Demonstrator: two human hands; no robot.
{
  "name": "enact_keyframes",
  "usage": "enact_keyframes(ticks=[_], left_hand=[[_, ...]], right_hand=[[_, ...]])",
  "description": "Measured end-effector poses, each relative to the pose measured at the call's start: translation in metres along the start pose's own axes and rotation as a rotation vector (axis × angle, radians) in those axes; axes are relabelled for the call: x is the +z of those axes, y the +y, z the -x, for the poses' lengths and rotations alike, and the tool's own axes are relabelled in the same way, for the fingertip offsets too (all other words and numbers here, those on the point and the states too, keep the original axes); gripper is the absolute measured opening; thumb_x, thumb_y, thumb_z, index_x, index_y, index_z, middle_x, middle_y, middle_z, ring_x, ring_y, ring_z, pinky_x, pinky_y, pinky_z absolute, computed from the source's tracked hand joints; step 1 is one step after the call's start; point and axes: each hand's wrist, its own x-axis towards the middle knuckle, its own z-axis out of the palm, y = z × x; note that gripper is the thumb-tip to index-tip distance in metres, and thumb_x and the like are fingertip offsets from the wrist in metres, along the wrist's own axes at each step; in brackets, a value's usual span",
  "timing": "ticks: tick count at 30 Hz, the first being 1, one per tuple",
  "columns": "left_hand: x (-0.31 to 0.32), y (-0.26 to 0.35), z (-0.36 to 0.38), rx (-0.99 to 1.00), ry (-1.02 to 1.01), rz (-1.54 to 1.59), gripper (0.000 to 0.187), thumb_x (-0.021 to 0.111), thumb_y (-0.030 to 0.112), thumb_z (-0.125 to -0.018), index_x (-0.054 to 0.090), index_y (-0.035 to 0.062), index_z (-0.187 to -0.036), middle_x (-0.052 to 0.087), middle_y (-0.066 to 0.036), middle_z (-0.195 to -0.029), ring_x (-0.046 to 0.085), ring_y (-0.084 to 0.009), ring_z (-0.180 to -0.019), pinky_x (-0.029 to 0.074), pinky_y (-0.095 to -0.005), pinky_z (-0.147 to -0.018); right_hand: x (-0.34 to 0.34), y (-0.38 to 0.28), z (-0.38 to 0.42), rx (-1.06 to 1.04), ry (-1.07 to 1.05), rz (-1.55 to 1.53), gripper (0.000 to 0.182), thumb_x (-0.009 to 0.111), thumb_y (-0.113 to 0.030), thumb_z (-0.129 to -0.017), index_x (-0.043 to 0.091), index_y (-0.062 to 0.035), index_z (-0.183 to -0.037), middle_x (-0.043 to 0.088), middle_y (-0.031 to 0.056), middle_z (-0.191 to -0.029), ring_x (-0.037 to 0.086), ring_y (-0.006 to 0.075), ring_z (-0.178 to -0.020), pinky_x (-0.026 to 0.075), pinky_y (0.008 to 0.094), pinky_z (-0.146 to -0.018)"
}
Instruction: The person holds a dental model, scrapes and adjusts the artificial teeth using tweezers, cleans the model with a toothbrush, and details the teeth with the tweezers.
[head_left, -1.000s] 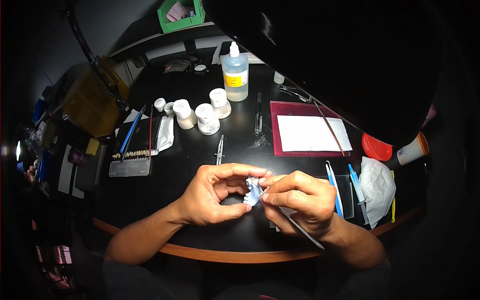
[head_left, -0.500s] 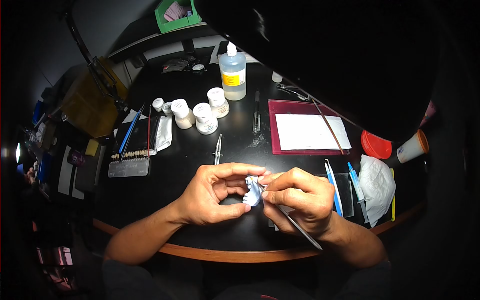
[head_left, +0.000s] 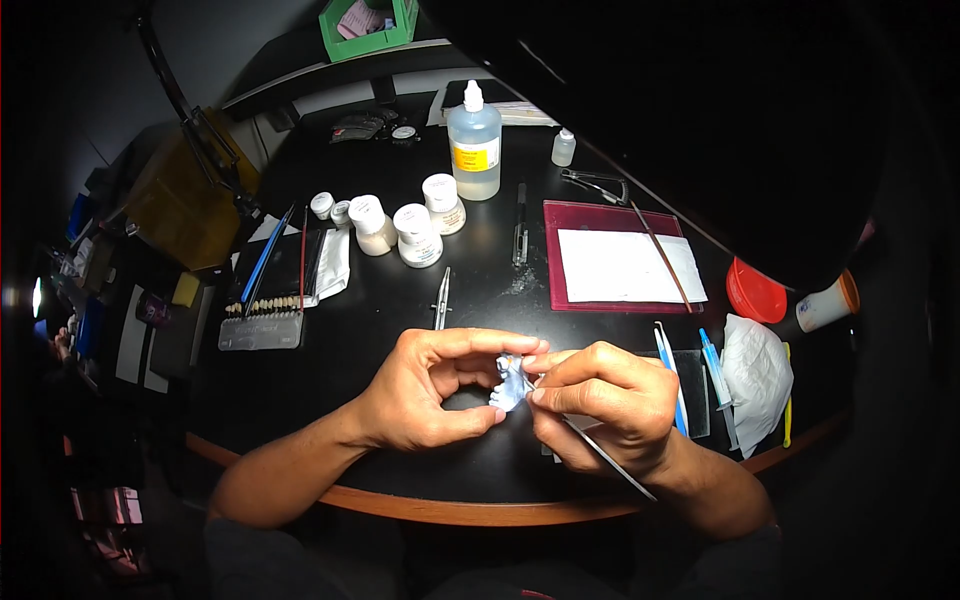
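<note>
Toward the tabletop's (head_left: 480, 300) left edge: clear case (head_left: 260, 333) with a row of tooth-shaped tabs.
White-capped jars (head_left: 417, 236): upright, left of centre, toward rear edge.
Left hand (head_left: 425, 385): curled, gripping the dental model (head_left: 512, 388) between thumb and fingers.
Dental model: pale blue; held above the tabletop near its front edge.
Right hand (head_left: 605, 400): closed in a pen grip on the slim metal tool (head_left: 610, 459); tip contact cannot be confirmed.
Magenta pad (head_left: 600, 215): right of centre, white sheet (head_left: 622, 267) on top.
Blue-ended syringe (head_left: 715, 368): toward the right edge, beside the white pouch (head_left: 757, 380).
</note>
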Motion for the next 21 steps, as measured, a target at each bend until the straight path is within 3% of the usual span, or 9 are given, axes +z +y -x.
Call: enact_keyframes(ticks=[8,11,21], left_hand=[[-0.0006,0.0002,0.0003,-0.005,-0.011,-0.008,0.062,0.068,-0.021,-0.079,0.055,-0.0099,-0.138,0.058,-0.027,-0.140,0.061,-0.0317,-0.129,0.051,-0.0428,-0.111],[-0.0009,-0.0012,0.0010,0.010,-0.026,-0.005,0.061,0.066,-0.017,-0.083,0.055,-0.0058,-0.142,0.061,-0.018,-0.139,0.063,-0.0215,-0.123,0.053,-0.0338,-0.105],[0.0001,-0.0004,0.0011,-0.006,-0.041,0.025,0.066,0.066,-0.016,-0.084,0.048,-0.0057,-0.147,0.060,-0.020,-0.139,0.062,-0.0236,-0.126,0.052,-0.0353,-0.107]], right_hand=[[0.0000,-0.0002,-0.0008,0.001,-0.004,-0.006,0.019,0.079,0.008,-0.065,0.073,0.0002,-0.082,0.072,0.0109,-0.080,0.077,0.0238,-0.080,0.065,0.0313,-0.070],[0.0007,0.0010,-0.0002,-0.006,0.002,-0.013,0.019,0.079,0.008,-0.065,0.073,0.0002,-0.082,0.071,0.0108,-0.079,0.077,0.0242,-0.079,0.065,0.0318,-0.070],[0.0024,0.0020,0.0026,-0.043,-0.004,0.052,0.017,0.082,0.004,-0.067,0.071,-0.0009,-0.080,0.068,0.0089,-0.081,0.077,0.0248,-0.082,0.065,0.0324,-0.070]])
